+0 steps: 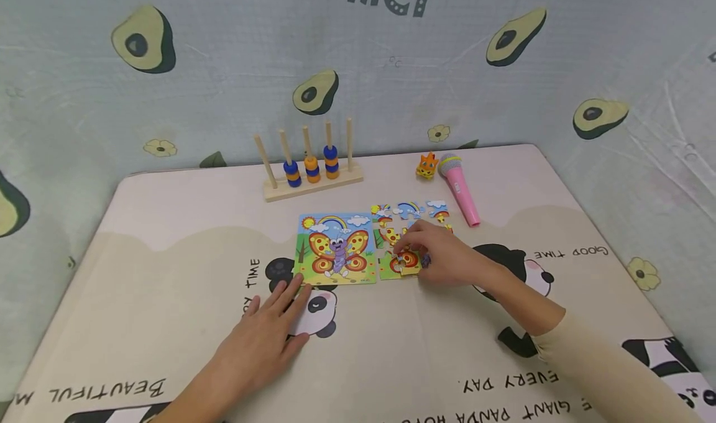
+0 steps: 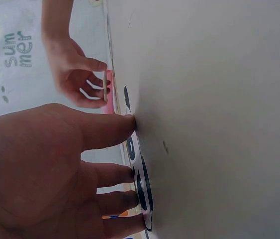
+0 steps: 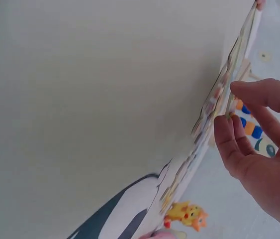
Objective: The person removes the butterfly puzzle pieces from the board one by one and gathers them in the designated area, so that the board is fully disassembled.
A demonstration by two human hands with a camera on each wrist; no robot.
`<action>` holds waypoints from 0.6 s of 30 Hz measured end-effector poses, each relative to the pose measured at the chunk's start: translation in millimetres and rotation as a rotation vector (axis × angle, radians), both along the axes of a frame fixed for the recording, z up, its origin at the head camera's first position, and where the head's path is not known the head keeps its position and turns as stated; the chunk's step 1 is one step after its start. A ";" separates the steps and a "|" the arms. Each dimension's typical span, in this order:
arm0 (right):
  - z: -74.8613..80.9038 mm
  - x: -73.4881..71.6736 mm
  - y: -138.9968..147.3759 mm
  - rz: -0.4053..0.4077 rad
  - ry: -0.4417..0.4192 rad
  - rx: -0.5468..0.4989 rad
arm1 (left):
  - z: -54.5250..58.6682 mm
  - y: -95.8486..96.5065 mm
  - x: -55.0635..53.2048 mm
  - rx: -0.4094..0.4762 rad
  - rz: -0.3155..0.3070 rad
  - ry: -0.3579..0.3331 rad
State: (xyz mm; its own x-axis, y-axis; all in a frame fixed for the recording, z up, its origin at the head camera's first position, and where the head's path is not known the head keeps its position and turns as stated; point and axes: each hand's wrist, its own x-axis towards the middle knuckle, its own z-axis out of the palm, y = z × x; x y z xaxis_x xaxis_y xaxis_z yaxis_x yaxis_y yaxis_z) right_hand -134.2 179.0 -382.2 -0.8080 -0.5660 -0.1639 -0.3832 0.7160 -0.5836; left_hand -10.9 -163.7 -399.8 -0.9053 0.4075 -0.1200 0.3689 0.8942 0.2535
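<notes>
A butterfly picture card (image 1: 358, 268) lies flat on the table. My left hand (image 1: 263, 336) rests with straight, spread fingers, its fingertips at the card's lower left corner. Right of the card, several jigsaw puzzle pieces (image 1: 409, 209) of the same picture are laid out with gaps between some of them. My right hand (image 1: 447, 255) is over their lower right part and hides some. Seen edge-on in the right wrist view, a thin puzzle piece (image 3: 230, 103) is pinched between that hand's thumb and fingertips.
Behind the card stands a wooden peg stand (image 1: 313, 189) with blue and orange rings. A small orange and yellow animal toy (image 1: 427, 166) and a pink microphone (image 1: 461, 193) lie at the back right. The tablecloth (image 1: 168, 299) carries panda prints, and a curtain closes off the back.
</notes>
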 end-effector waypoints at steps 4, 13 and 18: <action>0.0 0.7 11.0 -0.022 -0.001 -0.002 | -0.1 0.0 0.7 0.003 -0.001 0.003; -4.7 4.4 35.2 -0.057 0.017 0.001 | -0.4 0.0 0.9 0.006 0.002 0.013; -4.2 7.6 49.2 -0.079 0.028 0.004 | -0.7 0.2 0.8 0.008 0.000 0.021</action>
State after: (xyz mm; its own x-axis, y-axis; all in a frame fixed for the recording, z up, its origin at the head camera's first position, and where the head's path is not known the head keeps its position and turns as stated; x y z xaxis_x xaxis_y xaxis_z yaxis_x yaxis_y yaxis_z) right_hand -126.7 228.2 -386.4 -0.8542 -0.5000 -0.1426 -0.3421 0.7470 -0.5701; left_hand -10.1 -163.4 -400.5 -0.9074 0.4086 -0.0980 0.3745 0.8922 0.2526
